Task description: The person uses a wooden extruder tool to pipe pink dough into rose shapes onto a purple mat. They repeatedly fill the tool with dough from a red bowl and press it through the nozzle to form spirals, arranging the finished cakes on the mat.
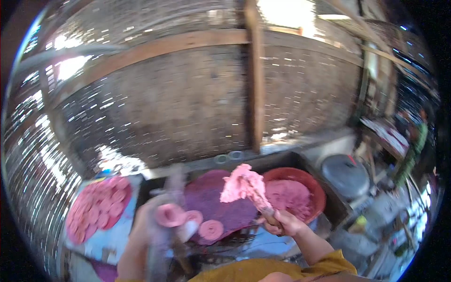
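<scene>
The fingers of the right hand (284, 224) are closed around a brown, wood-coloured stick (269, 215), with a rough lump of soft pink paste (242, 184) on its upper end, between ten and eleven o'clock from that hand. At nine o'clock from it, the left hand (149, 207) is blurred beside a pale, see-through object (157, 239); I cannot tell how its fingers are set. Between three and four o'clock from the left hand, a flat pink spiral coil (211, 230) lies on a round purple mat (221, 203). A round red basin (321, 195) of pink paste sits at one o'clock from the right hand. At nine o'clock from the left hand, overlapping pink discs (98, 207) cover part of a pale blue bench (91, 250). At two o'clock from the basin is a round grey lid (345, 178).
</scene>
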### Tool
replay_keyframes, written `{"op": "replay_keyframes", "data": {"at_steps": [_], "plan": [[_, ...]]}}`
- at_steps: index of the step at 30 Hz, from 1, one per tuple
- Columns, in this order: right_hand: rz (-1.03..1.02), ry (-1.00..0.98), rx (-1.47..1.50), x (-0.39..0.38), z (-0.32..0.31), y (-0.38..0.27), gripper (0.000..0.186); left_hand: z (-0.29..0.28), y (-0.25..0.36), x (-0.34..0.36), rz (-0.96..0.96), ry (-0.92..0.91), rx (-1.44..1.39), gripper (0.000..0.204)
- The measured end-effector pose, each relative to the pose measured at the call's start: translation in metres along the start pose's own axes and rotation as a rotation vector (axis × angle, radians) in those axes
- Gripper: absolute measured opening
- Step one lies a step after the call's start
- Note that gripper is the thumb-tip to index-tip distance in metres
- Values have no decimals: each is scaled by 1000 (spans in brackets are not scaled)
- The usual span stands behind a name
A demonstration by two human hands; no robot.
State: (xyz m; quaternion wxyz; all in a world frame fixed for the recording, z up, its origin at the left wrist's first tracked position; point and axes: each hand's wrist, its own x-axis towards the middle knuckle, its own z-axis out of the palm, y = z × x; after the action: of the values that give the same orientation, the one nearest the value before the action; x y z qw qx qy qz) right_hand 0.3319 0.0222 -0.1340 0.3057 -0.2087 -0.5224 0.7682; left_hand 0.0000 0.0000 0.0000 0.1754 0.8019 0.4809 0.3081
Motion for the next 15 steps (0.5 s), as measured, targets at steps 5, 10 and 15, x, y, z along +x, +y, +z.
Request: {"op": "replay_keyframes", "data": {"at_steps": [5,10,15], "plan": [[14,-38,-370,48,60,-18,53,-23,-16,-41,124,101,118,50],[-515,5,-1406,45,62,-92,38,-29,-10,-43,29,-75,348,47],[-638,-60,-2098,55,141,-171,35,-19,-18,-53,6,-151,492,52]]}}
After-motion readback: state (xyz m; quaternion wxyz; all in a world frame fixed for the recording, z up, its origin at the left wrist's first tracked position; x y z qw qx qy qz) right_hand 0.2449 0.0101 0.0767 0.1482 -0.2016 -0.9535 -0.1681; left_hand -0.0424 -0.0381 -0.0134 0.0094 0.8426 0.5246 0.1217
